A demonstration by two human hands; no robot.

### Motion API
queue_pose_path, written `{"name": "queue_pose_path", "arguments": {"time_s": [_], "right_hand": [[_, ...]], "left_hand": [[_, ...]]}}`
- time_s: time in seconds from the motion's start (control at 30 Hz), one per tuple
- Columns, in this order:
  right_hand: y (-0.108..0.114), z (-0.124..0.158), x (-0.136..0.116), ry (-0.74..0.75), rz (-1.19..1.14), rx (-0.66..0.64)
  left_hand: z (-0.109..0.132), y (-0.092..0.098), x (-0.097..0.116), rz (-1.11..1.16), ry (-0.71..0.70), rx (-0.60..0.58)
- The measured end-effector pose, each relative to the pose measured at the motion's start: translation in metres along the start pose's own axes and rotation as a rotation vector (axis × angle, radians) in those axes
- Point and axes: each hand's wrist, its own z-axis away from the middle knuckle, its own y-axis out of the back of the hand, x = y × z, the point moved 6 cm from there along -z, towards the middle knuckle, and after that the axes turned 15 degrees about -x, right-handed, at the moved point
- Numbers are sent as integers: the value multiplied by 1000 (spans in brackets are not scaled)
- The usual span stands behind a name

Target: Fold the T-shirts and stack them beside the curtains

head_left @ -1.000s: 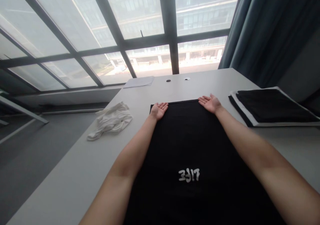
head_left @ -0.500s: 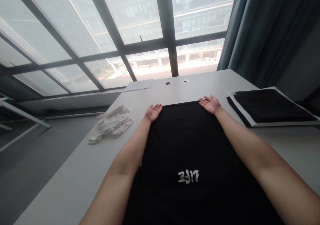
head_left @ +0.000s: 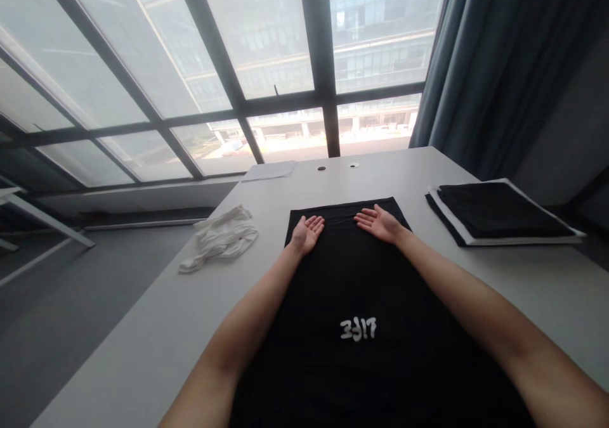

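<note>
A black garment (head_left: 352, 276), seemingly a T-shirt, lies spread flat on the white table, with white lettering that appears upside down to me. My left hand (head_left: 308, 233) is palm up over its far left part, fingers extended. Across from it, my right hand (head_left: 379, 223) is also palm up with fingers stretched, over the far right part. Both hands are just inside the far edge of the cloth and grip nothing. Small wrinkles run through the fabric between them. The garment's near end runs out of view at the bottom.
On the white table (head_left: 157, 333), a crumpled white cloth (head_left: 221, 238) lies at left and a stack of folded black and white garments (head_left: 504, 209) at right. Papers (head_left: 269, 171) rest at the far edge by two cable holes. Windows and a blue-grey curtain (head_left: 480, 66) stand behind.
Both hands have moved inward and nearer to me, from the garment's far corners onto its surface. The far edge now shows beyond the fingers. My view has tilted slightly upward.
</note>
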Motion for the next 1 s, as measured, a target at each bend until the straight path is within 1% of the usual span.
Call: {"name": "queue_pose_path", "arguments": {"time_s": [0.03,0.07,0.1,0.13,0.17,0.2,0.23,0.3,0.37,0.4,0.43,0.47,0.5,0.53,0.57,0.63,0.67,0.7,0.73,0.77,0.8,0.83,0.87,0.9,0.93,0.97,1.0], "right_hand": [[21,7,-24,138,-12,153],[36,15,-44,227,-18,231],[45,22,-60,284,-24,274],[50,28,-69,333,-32,302],[47,32,-72,361,-37,299],[39,34,-67,376,-42,282],[25,34,-55,377,-46,246],[-11,31,-14,341,-49,143],[-47,26,34,246,-80,-2],[-57,26,52,212,-87,-37],[-59,28,65,187,-92,-24],[-56,32,70,151,-101,-8],[-47,38,67,126,-117,3],[-34,47,57,121,-132,20],[-17,58,38,169,-138,72],[22,86,-8,346,-150,270],[34,97,-27,406,-151,324],[40,106,-39,441,-152,351],[39,112,-44,466,-152,362],[31,115,-41,475,-150,348],[17,115,-30,469,-146,311],[-1,115,-12,460,-141,269],[-22,114,11,430,-134,202],[-44,113,37,382,-121,95],[-62,115,62,342,-112,19],[-74,120,82,322,-105,-22],[-79,126,96,319,-102,-32]], "left_hand": [[4,9,20,6,-46,42],[8,16,40,13,-93,78],[13,21,57,21,-134,103],[17,22,67,28,-167,115],[20,19,70,34,-188,110],[22,13,66,39,-196,91],[23,4,54,41,-191,59],[24,-19,13,43,-148,-21],[25,-37,-31,41,-92,-71],[27,-41,-47,41,-75,-71],[30,-41,-57,41,-64,-62],[33,-37,-59,43,-61,-44],[37,-30,-54,47,-67,-22],[42,-21,-43,51,-80,3],[48,-12,-27,57,-104,30],[60,6,10,71,-172,88],[66,11,24,80,-207,108],[72,12,32,89,-235,118],[77,9,34,96,-254,114],[82,3,28,102,-262,95],[87,-7,16,105,-258,64],[91,-18,-2,107,-242,24],[96,-29,-23,108,-220,-24],[101,-38,-44,108,-195,-62],[107,-44,-62,107,-171,-91],[114,-46,-76,107,-152,-104],[120,-43,-83,107,-140,-94]]}}
